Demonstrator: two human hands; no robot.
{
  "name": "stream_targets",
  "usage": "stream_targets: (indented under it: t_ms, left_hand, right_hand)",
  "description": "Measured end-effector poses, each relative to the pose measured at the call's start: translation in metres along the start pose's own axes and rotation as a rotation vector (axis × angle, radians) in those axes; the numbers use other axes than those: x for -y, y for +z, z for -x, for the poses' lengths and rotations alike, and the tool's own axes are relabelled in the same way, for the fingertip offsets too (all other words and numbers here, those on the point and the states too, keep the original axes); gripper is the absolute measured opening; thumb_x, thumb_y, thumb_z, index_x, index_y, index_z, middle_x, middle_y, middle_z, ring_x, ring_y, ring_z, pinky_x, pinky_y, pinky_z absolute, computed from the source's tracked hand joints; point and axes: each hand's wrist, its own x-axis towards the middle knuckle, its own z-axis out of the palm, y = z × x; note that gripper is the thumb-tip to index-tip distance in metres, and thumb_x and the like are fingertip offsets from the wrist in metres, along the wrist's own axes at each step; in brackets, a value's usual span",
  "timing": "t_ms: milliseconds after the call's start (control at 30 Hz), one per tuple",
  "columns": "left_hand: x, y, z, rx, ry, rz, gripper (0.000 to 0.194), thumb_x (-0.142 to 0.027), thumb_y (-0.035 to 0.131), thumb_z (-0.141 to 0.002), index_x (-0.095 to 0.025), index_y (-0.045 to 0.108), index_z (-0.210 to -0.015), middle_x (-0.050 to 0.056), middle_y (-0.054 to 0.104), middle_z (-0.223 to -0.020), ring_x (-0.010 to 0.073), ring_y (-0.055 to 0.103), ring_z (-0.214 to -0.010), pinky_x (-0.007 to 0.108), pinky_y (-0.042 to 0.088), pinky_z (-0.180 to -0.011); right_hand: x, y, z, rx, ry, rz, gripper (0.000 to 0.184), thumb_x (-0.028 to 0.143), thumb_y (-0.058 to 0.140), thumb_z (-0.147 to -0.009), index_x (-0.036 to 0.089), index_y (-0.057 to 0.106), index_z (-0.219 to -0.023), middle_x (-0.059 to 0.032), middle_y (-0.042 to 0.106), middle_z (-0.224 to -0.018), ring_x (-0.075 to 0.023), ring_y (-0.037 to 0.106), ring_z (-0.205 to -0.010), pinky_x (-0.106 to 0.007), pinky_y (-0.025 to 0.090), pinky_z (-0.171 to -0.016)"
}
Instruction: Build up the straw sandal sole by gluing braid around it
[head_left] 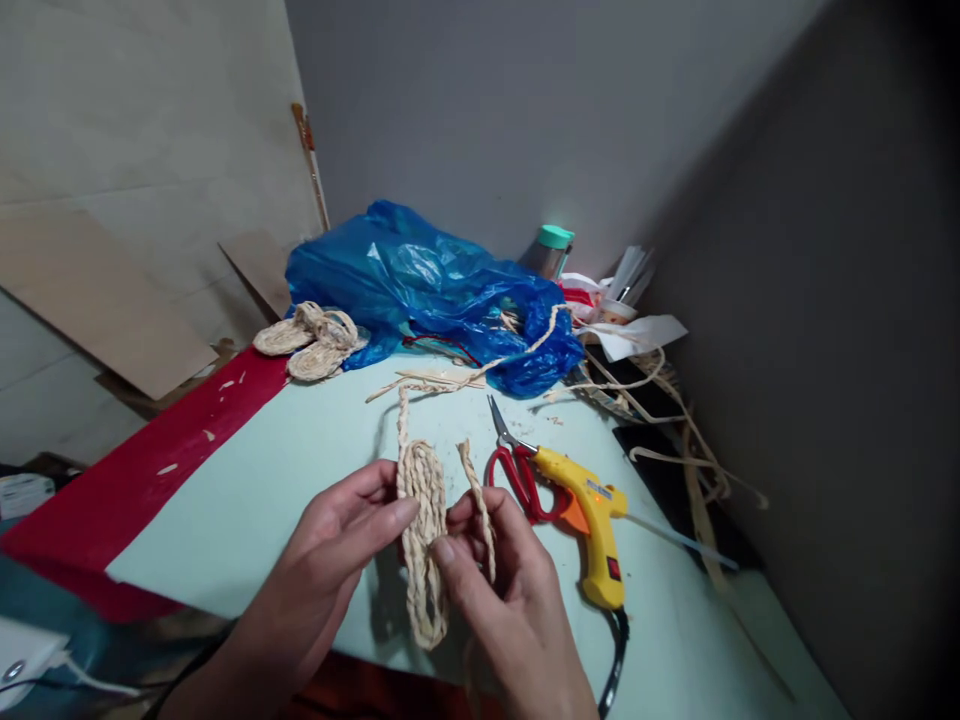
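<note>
Between my two hands is a long oval coil of braided straw cord, held upright above the table. My left hand pinches its left side, thumb across the front. From the top left of the coil, a length of the braid runs up and away toward the blue bag. My right hand grips the coil's right edge with its thumb, and a short braid end stands up between its fingers. Just right of that hand lie red-handled scissors and a yellow hot glue gun.
A blue plastic bag fills the back of the pale green table. Two small woven straw slippers sit at the back left by a red strip. A green-lidded jar and loose straw strands stand or lie right.
</note>
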Motion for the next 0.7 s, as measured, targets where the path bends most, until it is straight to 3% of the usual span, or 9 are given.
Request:
stream_targets:
  t_ms: [133,233,333,400,533,700]
  left_hand:
    - [0.0,0.015,-0.001,-0.016,0.005,-0.042,0.028,-0.03,0.075,-0.084,-0.02,0.072,-0.11,0.007,0.078,-0.109,0.0262,0.072,-0.1,0.032,0.057,-0.081]
    - [0.0,0.025,-0.001,0.0,-0.014,-0.044,0.027,-0.03,0.074,-0.086,-0.02,0.072,-0.111,0.007,0.077,-0.109,0.023,0.072,-0.092,0.03,0.056,-0.076]
    - [-0.001,0.035,-0.003,0.025,-0.015,-0.04,0.026,-0.03,0.075,-0.087,-0.019,0.073,-0.111,0.006,0.078,-0.104,0.0201,0.071,-0.084,0.028,0.055,-0.072]
    - [-0.002,0.04,-0.005,0.029,-0.011,-0.039,0.027,-0.029,0.076,-0.085,-0.019,0.074,-0.11,0.005,0.078,-0.1,0.0192,0.071,-0.082,0.026,0.056,-0.072]
    - [-0.006,0.049,-0.006,-0.053,0.018,-0.04,0.027,-0.026,0.079,-0.082,-0.02,0.075,-0.108,0.004,0.078,-0.098,0.0172,0.07,-0.082,0.022,0.055,-0.071]
    - [-0.008,0.057,-0.005,-0.093,0.048,-0.007,0.026,-0.027,0.078,-0.085,-0.022,0.074,-0.11,0.004,0.076,-0.105,0.0183,0.071,-0.089,0.021,0.057,-0.073]
  right_hand:
    - [0.008,-0.013,0.013,-0.112,-0.007,-0.051,0.035,0.058,0.067,-0.088,0.026,0.06,-0.1,-0.0023,0.058,-0.092,-0.0142,0.047,-0.069,-0.027,0.04,-0.06]
    - [0.013,-0.024,0.022,-0.151,0.052,-0.171,0.042,0.068,0.058,-0.089,0.026,0.06,-0.094,-0.0009,0.052,-0.078,-0.012,0.034,-0.058,-0.026,0.029,-0.051]
    - [0.017,-0.034,0.03,-0.189,0.056,-0.256,0.045,0.07,0.066,-0.083,0.025,0.062,-0.089,0.0019,0.045,-0.066,-0.01,0.027,-0.053,-0.025,0.024,-0.049]
    - [0.019,-0.038,0.035,-0.239,0.017,-0.267,0.044,0.066,0.074,-0.079,0.024,0.064,-0.088,0.0009,0.051,-0.068,-0.0083,0.03,-0.051,-0.024,0.026,-0.048]
    - [0.017,-0.038,0.046,-0.381,-0.166,-0.027,0.033,0.056,0.068,-0.087,0.023,0.065,-0.084,0.0007,0.06,-0.066,-0.0094,0.046,-0.052,-0.022,0.03,-0.045]
    - [0.004,-0.032,0.05,-0.559,-0.576,0.476,0.007,0.027,0.062,-0.095,0.028,0.069,-0.096,0.0048,0.065,-0.068,-0.0099,0.059,-0.057,-0.02,0.044,-0.056]
